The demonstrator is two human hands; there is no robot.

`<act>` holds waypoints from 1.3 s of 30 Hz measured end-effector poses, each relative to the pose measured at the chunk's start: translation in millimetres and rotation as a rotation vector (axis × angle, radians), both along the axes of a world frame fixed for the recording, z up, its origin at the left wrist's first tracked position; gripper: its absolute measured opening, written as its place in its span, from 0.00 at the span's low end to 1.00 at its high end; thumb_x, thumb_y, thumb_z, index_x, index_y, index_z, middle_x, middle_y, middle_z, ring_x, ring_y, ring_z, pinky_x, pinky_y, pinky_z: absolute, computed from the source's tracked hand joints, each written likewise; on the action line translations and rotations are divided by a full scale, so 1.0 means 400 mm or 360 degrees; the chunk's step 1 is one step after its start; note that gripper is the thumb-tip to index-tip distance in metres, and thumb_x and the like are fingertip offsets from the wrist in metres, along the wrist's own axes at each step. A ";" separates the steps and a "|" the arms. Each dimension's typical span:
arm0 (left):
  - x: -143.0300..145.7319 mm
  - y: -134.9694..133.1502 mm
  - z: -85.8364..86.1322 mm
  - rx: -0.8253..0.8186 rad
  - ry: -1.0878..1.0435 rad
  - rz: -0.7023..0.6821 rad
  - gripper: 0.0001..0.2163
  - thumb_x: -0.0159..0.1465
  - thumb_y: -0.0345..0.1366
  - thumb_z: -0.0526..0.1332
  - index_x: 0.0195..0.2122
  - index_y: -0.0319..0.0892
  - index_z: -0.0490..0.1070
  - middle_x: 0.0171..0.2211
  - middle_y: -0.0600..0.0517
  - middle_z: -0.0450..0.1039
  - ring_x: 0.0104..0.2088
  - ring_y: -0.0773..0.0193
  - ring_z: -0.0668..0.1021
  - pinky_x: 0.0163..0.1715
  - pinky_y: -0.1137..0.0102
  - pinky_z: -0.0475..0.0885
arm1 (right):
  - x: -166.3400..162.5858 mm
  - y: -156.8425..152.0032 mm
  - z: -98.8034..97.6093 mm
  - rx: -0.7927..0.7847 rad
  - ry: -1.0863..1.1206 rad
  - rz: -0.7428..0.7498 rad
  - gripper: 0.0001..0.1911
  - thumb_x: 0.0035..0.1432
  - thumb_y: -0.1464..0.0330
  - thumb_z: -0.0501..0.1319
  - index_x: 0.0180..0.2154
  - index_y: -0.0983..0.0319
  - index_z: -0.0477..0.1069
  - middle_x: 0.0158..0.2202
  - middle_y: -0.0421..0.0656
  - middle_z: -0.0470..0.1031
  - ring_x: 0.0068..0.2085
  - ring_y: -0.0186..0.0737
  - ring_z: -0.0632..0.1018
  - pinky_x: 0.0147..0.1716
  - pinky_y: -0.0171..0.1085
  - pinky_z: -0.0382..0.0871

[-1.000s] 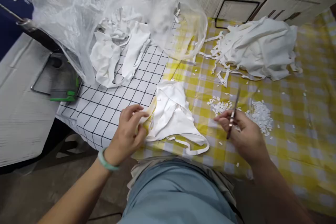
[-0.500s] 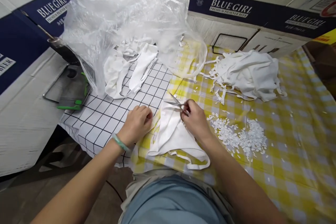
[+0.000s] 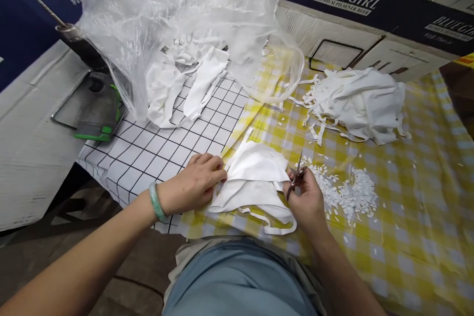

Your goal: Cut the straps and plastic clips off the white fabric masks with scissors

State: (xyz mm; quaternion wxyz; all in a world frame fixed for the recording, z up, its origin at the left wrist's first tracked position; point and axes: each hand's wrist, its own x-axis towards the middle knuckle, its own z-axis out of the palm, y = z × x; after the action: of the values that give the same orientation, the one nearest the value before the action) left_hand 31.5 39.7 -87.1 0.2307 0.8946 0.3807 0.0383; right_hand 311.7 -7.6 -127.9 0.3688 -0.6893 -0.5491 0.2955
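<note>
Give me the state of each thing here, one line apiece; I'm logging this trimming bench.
left hand: flat, pressing the white fabric piece.
right hand: closed around the scissors.
scissors: held, tips up.
white fabric piece: lying folded, straps loose.
plastic bag: open, fabric spilling out.
fabric pile: heaped.
white snippets: scattered.

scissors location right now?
Head view: scissors in the right hand, at the right edge of the white cloth, beside the white scraps.
</note>
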 end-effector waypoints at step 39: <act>0.008 -0.086 0.156 -0.0773 -0.1261 0.0902 0.10 0.68 0.40 0.59 0.34 0.43 0.78 0.37 0.48 0.69 0.41 0.61 0.72 0.39 0.69 0.70 | -0.252 0.117 0.117 0.0018 0.1173 0.0559 0.12 0.47 0.71 0.65 0.29 0.59 0.61 0.32 0.37 0.68 0.34 0.33 0.71 0.38 0.34 0.67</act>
State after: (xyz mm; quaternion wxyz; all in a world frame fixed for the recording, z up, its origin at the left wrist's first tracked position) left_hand 34.9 5.3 -24.9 0.5373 0.5949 0.4888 0.3443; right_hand 210.8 39.1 -81.3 0.4885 -0.4310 -0.4910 0.5784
